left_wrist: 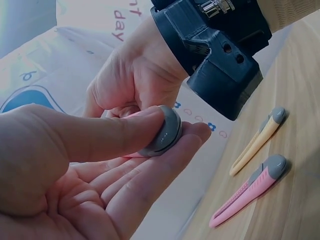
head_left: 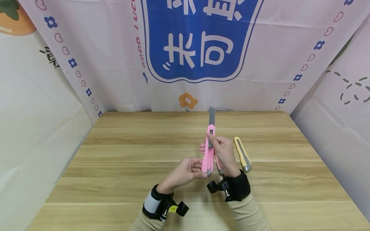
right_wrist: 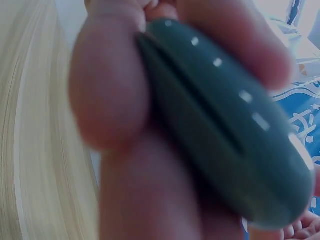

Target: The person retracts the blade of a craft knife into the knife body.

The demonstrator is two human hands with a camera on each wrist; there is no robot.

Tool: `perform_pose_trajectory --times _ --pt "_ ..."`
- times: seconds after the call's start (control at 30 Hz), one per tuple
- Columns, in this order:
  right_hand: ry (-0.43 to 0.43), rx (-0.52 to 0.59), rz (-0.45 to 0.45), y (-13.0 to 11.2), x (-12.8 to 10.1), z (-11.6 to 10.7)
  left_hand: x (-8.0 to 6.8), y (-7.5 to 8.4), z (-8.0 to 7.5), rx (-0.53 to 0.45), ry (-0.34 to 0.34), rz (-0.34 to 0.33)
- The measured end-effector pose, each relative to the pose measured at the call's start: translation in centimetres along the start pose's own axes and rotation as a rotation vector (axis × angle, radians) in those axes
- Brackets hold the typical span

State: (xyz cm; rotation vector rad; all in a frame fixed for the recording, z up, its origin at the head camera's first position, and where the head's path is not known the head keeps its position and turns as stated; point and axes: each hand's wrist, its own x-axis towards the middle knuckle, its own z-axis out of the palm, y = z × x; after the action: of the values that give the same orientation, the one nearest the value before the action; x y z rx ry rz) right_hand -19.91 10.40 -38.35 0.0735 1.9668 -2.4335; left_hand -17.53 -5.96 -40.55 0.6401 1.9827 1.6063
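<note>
Both hands hold a pink utility knife point(head_left: 207, 162) above the table, its grey blade point(head_left: 212, 116) extended toward the back wall. My right hand point(head_left: 225, 154) grips the upper body, the thumb lying on the slider. At the lower end, my left hand point(head_left: 185, 171) pinches the grey end cap point(left_wrist: 170, 131) between thumb and fingers. That cap fills much of the right wrist view, where it is blurred. A second pink utility knife point(left_wrist: 250, 192) lies on the table, partly hidden by the right hand in the head view. To the right lies a yellow utility knife point(head_left: 242, 154).
The wood-grain table point(head_left: 130, 144) extends on both sides of the hands. A printed cloth point(head_left: 115, 64) hangs along its back edge, and pale cloths hang at the left and right. Each wrist wears a black strap with a camera mount.
</note>
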Motion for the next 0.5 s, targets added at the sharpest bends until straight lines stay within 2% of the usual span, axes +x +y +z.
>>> perform_pose_trajectory --times 0.5 --pt "-0.023 0.011 -0.037 0.08 -0.13 0.23 0.01 0.04 -0.21 -0.029 0.014 -0.016"
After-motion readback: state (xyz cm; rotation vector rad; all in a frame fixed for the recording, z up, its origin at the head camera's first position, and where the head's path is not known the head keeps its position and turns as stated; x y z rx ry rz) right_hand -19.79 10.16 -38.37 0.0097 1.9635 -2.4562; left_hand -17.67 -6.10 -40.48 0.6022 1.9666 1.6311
